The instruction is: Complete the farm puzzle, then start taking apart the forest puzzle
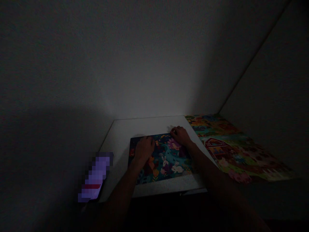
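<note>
A dark blue-green picture board (166, 161), printed with white rabbits, plants and a stream, lies flat on the white tabletop. My left hand (146, 148) rests on its upper left part, palm down, fingers reaching toward the far edge. At the far right corner is my right hand (181, 136), its fingers curled and bunched over the edge. Whatever might be between those fingertips is hidden in the dim light. Both forearms cross over the near side of the board and cover parts of the print.
A lit phone (96, 177), its screen blurred out, stands at the table's left edge. To the right lie a farm picture with a red barn (214, 143) and, behind it, another colourful picture (210, 124). Pale walls (149, 64) close in the back and sides.
</note>
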The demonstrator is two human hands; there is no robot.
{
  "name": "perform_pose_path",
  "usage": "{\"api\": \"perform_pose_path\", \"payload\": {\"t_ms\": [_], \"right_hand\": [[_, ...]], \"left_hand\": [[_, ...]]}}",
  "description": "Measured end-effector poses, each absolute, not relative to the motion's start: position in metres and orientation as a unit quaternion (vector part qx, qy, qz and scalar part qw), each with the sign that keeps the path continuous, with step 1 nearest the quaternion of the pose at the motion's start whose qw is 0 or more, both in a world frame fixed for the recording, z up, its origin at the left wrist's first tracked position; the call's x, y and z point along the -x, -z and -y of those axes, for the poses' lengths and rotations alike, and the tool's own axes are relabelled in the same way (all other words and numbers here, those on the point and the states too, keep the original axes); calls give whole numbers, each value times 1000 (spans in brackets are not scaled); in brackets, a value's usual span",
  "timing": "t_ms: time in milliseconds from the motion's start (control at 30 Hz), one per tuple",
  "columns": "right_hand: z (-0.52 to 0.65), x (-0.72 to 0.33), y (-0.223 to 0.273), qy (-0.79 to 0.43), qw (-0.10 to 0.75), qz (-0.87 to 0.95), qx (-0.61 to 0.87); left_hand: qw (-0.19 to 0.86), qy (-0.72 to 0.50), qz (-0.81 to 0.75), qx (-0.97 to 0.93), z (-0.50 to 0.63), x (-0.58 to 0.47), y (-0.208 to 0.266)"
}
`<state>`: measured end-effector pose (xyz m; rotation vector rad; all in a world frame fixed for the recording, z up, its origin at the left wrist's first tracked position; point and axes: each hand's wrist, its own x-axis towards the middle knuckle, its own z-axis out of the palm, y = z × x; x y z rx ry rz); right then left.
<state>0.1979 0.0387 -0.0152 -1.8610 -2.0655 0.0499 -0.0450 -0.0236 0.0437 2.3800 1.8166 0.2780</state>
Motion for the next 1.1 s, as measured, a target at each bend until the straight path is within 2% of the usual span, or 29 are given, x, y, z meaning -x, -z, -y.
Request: {"api": "perform_pose_path", "payload": {"t_ms": [133, 333, 533, 700, 900, 1100], "right_hand": [[-39, -214, 15, -37, 181, 733, 655], [-37, -239, 15, -105, 191, 769, 601], [-41, -237, 16, -141, 206, 748, 615], [-39, -226, 12, -154, 258, 696, 652], [-36, -222, 12, -266, 357, 658, 607], [-35, -231, 9, -370, 372, 653, 547]], "left_hand": [[76, -101, -536, -834, -22, 19, -32], [62, -168, -478, -860, -30, -4, 5], [55, -166, -460, -870, -36, -7, 7], [40, -176, -450, -875, -37, -8, 10], [53, -186, -447, -873, -35, -7, 12], [67, -170, -463, -867, -35, -8, 14]]}}
